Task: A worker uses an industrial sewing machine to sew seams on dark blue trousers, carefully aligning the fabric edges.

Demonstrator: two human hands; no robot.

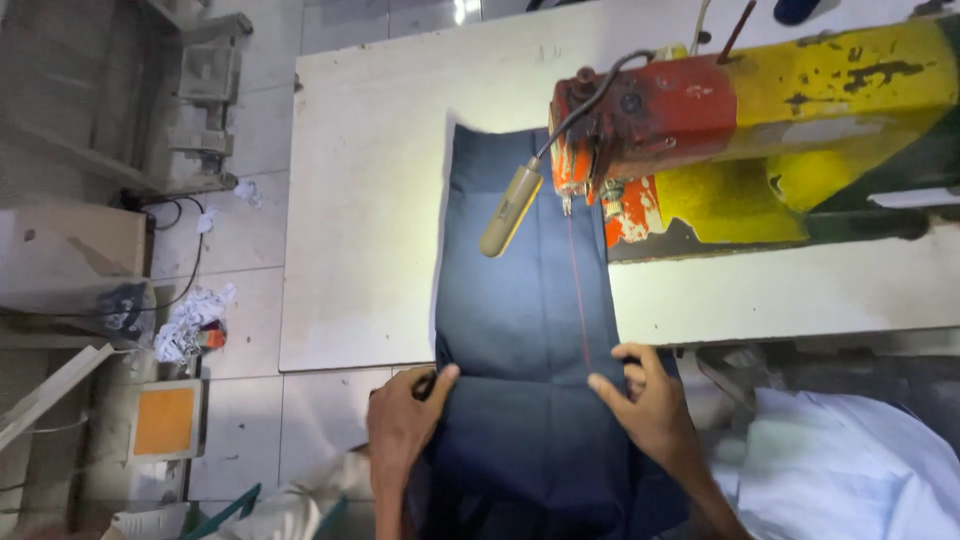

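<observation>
A long strip of dark navy cloth (520, 300) lies across the white sewing table (365, 200) and hangs over its near edge. A red seam line runs down the cloth from the needle of a red and yellow sewing machine (700, 130). My left hand (405, 420) grips the cloth's left edge at the table's near edge, with a small dark object pinched in it. My right hand (645, 400) holds the cloth's right edge, fingers curled over it just right of the red seam.
A small beige lamp (510, 210) on a dark cable hangs beside the needle. Left of the table are tiled floor, crumpled paper scraps (190, 320), a cardboard box (70, 255) and an orange pad (165, 420). White fabric (840, 470) lies at lower right.
</observation>
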